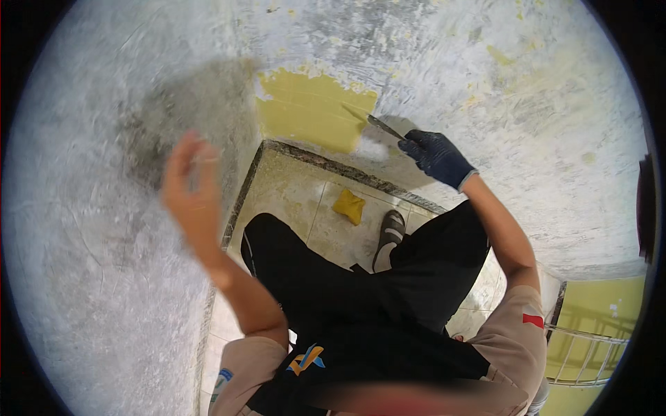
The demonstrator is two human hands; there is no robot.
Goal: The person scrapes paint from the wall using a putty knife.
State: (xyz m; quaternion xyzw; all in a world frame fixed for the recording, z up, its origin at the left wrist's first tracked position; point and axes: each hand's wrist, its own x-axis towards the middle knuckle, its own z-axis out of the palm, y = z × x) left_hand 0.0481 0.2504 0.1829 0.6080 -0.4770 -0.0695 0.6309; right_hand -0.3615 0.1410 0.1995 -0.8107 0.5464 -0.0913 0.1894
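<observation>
My right hand [434, 156], in a dark work glove, grips a flat scraper [384, 126] by its lower end. The scraper's tip is close to the right edge of a patch of yellow-green paint [312, 109] on the mottled wall; whether it touches cannot be told. My bare left hand [193, 171] is raised and blurred by motion in front of the left wall, fingers apart, holding nothing. A yellow cloth or sponge [349, 206] lies on the tiled floor between my legs.
Two grey, mottled walls meet at a corner ahead, with a dark stone skirting [338, 165] along the floor. A sandalled foot [391, 234] stands near the skirting. At the lower right are a white metal rack [588, 359] and another yellow-green wall [606, 301].
</observation>
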